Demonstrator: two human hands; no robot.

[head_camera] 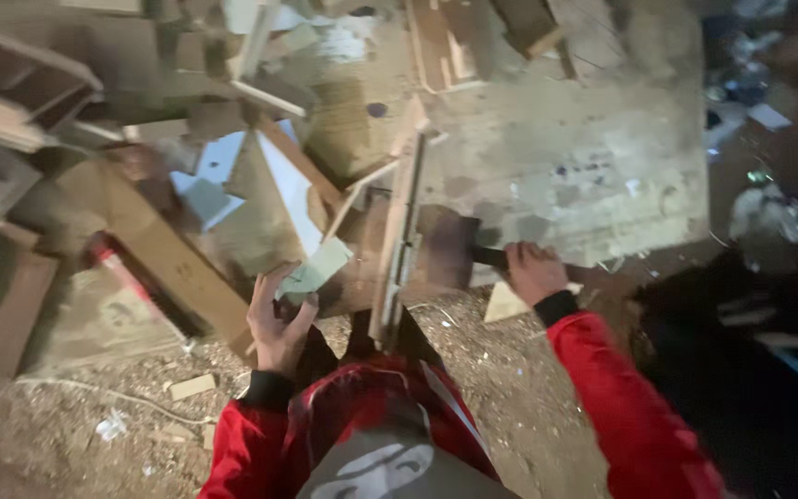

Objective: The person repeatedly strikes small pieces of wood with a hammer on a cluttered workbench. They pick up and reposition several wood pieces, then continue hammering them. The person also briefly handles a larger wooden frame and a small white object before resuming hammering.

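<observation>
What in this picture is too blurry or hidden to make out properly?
- Head view: the dark tool head by the right hand is smeared by motion; its kind is unclear.
- The left hand blurs against a pale board; touching or apart, I cannot tell.
- The wood pile is smeared, pieces indistinct.
- The upper right corner is too dark.

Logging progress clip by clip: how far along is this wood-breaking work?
Done: loose offcuts lie heaped at left. In hand: the right hand grips a blurred hammer against an upright plank; the left hand touches a pale scrap. Left: the plank stands whole.
</observation>
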